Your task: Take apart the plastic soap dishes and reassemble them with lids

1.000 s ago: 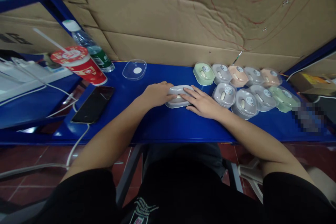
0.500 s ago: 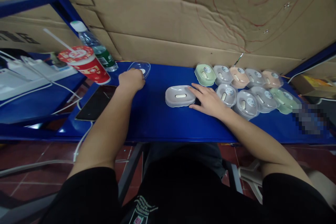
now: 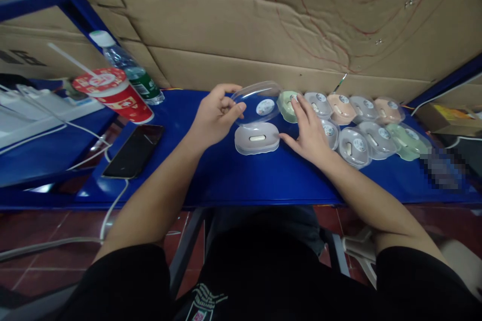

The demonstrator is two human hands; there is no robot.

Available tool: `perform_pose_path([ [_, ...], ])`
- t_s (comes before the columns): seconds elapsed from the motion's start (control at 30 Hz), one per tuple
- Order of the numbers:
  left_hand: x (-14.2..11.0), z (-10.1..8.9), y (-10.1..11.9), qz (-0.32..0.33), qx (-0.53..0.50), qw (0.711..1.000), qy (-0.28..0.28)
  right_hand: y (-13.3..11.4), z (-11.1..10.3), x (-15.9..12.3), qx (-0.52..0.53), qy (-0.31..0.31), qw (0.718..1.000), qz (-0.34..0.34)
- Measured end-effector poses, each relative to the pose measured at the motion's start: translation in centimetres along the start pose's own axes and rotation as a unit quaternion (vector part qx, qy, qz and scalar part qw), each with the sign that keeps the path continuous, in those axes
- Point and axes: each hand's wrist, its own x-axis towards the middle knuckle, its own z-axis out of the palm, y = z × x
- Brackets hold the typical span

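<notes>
My left hand pinches the left end of a clear plastic lid, which is tilted up and carries a round white label. Just below the lid, a pale grey oval soap box rests on the blue table, with a short white bar in the slot on its top. My right hand has its fingers spread. Its thumb is close to the box's right end and its fingertips overlap the green soap box behind; whether they touch the lid I cannot tell.
Several lidded boxes in grey, peach and green, such as a peach one, stand in two rows at the right. On the left are a red cup with a straw, a water bottle and a phone. Cardboard walls the back.
My left hand has brought the clear lid from the back left of the table to above the grey box. My right hand has lifted off the box and shifted slightly right.
</notes>
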Motion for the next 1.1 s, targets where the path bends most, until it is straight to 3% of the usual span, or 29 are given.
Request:
perform_pose_path([
  [0.1,-0.4,0.5,0.2,0.012,-0.055,0.995,-0.082,0.1,0.3,-0.1,0.006,-0.005,1.0,-0.003],
  [0.2,-0.4,0.7,-0.1,-0.002,-0.038,0.993,-0.11,-0.3,0.7,-0.3,0.017,-0.034,0.999,-0.01],
  [0.33,-0.4,0.9,0.3,-0.031,0.129,0.986,-0.097,-1.2,1.1,-0.5,0.01,-0.089,0.996,-0.009],
  [0.47,-0.6,1.0,1.4,-0.087,0.311,0.935,-0.146,-1.6,1.2,-0.6,-0.003,-0.132,0.991,-0.015],
  [0.6,-0.7,1.2,1.4,-0.096,0.393,0.894,-0.192,-1.6,1.2,-0.6,0.0,-0.15,0.988,-0.023],
  [0.77,-0.4,1.5,0.4,-0.094,0.396,0.883,-0.234,-1.5,1.0,-0.5,0.004,-0.162,0.986,-0.028],
  [1.1,-0.6,1.7,0.5,-0.088,0.405,0.877,-0.245,-1.4,0.7,-0.3,-0.039,-0.197,0.979,-0.031],
])
